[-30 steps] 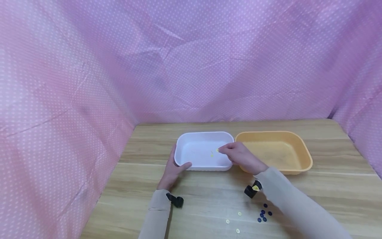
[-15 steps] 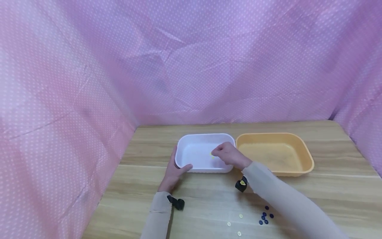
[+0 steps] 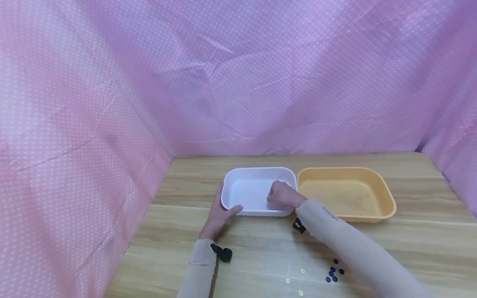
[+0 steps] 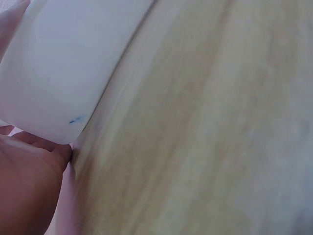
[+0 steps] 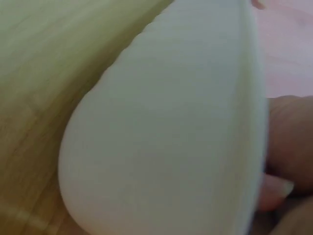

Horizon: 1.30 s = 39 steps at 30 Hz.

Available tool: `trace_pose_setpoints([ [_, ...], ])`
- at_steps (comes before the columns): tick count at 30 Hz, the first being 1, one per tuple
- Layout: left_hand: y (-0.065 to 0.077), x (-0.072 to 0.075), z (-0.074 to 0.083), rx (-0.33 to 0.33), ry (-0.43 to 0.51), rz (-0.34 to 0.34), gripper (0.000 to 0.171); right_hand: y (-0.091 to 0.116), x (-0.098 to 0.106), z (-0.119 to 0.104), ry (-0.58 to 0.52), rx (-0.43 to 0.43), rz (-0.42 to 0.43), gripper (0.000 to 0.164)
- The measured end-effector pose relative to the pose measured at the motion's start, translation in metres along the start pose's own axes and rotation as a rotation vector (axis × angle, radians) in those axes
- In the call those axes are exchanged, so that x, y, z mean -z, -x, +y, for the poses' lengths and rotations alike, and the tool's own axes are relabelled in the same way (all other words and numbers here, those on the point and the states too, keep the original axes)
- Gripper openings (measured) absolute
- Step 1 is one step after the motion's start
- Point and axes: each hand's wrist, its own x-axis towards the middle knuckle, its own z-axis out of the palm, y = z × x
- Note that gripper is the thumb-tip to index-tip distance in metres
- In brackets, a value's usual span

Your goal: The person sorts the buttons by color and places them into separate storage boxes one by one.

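Note:
My left hand (image 3: 218, 215) grips the left end of the white plastic tray (image 3: 238, 213), thumb over the near rim and fingers along the outer side. In the left wrist view its fingertips lie against the tray's wall (image 4: 63, 73). My right hand (image 3: 281, 193) is inside the tray, near its right end, with curled fingers. A bit of a small yellow button (image 3: 267, 199) shows right at its fingertips; the hand covers the rest. From the right wrist view, the tray's side (image 5: 156, 122) hides most of the fingers (image 5: 276, 188).
An orange tray (image 3: 389, 205) stands right beside the white one. Near the table's front lie a few loose yellow buttons (image 3: 287, 281) and several dark blue buttons (image 3: 331, 273), close to my right forearm. Pink dotted cloth (image 3: 238, 82) hangs behind the wooden table (image 3: 253, 256).
My right hand, which pinched a yellow button over the tray, has moved down and turned, now covering the button spot on the tray floor. My left hand keeps its hold.

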Motion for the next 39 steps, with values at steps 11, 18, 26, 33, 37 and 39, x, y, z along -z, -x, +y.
trace_pose_setpoints([
  [11, -0.002, 0.000, -0.003, -0.003, -0.011, -0.002, 0.112, -0.008, -0.008, 0.007, 0.170, -0.012, -0.012, 0.005],
  [18, -0.003, 0.000, -0.005, -0.027, 0.012, -0.013, 0.109, -0.008, -0.012, 0.008, 0.219, -0.015, 0.021, 0.003],
  [26, -0.002, 0.000, -0.004, 0.001, -0.009, 0.004, 0.112, -0.010, -0.010, 0.007, 0.214, -0.051, 0.020, 0.007],
  [33, -0.003, 0.000, -0.005, -0.005, -0.003, -0.006, 0.113, -0.002, -0.004, 0.000, 0.180, -0.014, 0.059, 0.024],
  [37, -0.003, 0.002, -0.004, 0.017, -0.013, -0.022, 0.112, 0.008, -0.002, -0.007, 0.174, 0.037, 0.098, 0.039],
  [39, 0.000, 0.002, 0.005, 0.030, -0.015, -0.034, 0.111, 0.017, 0.000, -0.012, 0.188, 0.073, 0.127, 0.038],
])
